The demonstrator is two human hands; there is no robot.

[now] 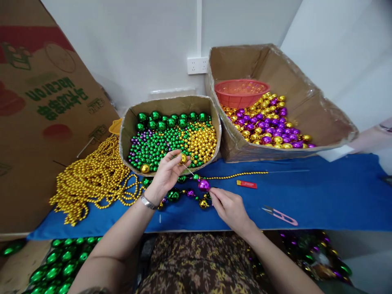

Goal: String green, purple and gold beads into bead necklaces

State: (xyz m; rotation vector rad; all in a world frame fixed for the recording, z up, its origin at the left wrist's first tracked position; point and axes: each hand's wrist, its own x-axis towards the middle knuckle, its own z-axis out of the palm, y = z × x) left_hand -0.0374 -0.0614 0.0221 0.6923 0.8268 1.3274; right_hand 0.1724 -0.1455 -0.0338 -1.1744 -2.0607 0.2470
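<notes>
My left hand (169, 170) pinches a shiny gold bead (183, 158) at the near rim of the smaller box. A thin needle or wire runs from that bead down to a small green bead (195, 177) and a large purple bead (203, 185). My right hand (227, 206) has thumb and forefinger closed at the lower edge of the purple bead, on the strand. Under and between my hands lies a strung bead strand with a large green bead (173, 195) and a gold bead (203, 203). Part of the strand is hidden by my left hand.
The smaller cardboard box (123, 141) holds green, gold and purple beads. A larger box (318, 110) contains gold and purple beads and a red basket (241, 98). Gold bead chains (94, 175) pile at left. A red lighter (246, 184) and pink thread snips (281, 215) lie right.
</notes>
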